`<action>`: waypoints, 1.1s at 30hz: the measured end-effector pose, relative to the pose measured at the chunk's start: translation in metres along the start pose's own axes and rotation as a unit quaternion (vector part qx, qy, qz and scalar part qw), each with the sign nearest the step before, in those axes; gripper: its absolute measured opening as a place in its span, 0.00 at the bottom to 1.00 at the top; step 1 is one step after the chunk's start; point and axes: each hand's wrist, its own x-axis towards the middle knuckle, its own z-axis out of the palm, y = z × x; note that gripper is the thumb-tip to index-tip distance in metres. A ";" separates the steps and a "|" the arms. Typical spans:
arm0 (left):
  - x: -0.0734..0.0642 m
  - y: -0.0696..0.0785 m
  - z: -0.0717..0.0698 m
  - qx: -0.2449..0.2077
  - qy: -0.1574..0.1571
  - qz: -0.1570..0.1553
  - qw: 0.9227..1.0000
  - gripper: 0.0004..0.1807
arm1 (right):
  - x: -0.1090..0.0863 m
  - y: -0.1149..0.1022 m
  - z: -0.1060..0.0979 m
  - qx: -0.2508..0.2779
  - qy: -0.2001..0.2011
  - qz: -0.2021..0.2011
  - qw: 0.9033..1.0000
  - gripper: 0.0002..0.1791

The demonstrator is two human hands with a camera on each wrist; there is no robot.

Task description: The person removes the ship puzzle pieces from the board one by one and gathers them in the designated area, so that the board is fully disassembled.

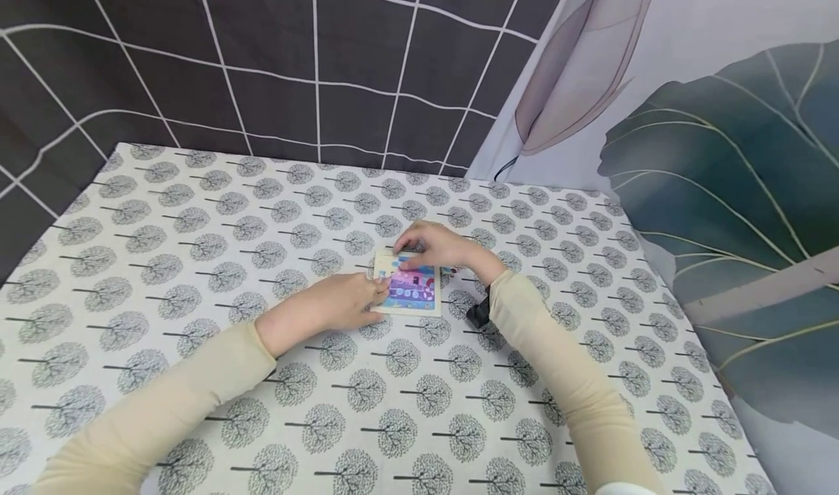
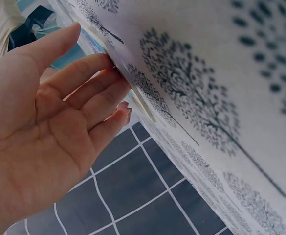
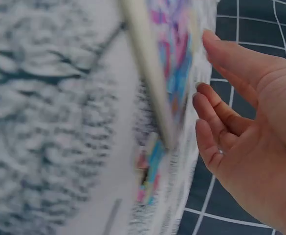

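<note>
On the worktop, upon a white cloth printed with dark trees, lies the picture board, its pale frame edging a scene in purple, pink and blue. At the left side of the board is the left hand; its fingers are nearly straight, the tips touching the board's edge, with the thumb standing away from them, and they grip nothing. Above the far part of the board, toward its right, is the right hand; its fingers are loosely bent with a gap between thumb and forefinger, and the right wrist view shows nothing between them and a space between hand and board. Whether a fingertip meets the picture's surface on the hidden side, I cannot tell. Just beside the board, off its right edge and partly under the right hand, lies a small colourful piece, blurred in the wrist view. To the right of the board, at the right wrist, is a black device. Beyond the board hangs a dark grid-patterned cloth.
</note>
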 end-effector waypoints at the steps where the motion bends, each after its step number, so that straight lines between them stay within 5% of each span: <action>1: 0.000 0.000 0.000 0.000 -0.002 0.001 1.000 0.29 | 0.001 -0.001 -0.001 0.000 -0.006 0.002 1.000 0.17; 13: -0.001 0.000 0.000 0.002 -0.004 0.009 1.000 0.25 | 0.009 -0.015 -0.001 -0.050 -0.062 0.045 0.996 0.14; 17: 0.000 0.002 -0.001 0.004 0.026 0.019 0.999 0.21 | 0.015 -0.016 -0.003 -0.027 -0.083 0.064 0.994 0.13; 24: 0.013 0.010 0.001 0.093 0.101 0.065 0.988 0.14 | 0.020 -0.015 -0.007 0.010 -0.087 0.106 0.991 0.12; 33: 0.036 0.014 0.007 0.141 0.068 0.064 0.986 0.28 | 0.019 -0.019 -0.006 0.029 -0.072 0.132 0.988 0.09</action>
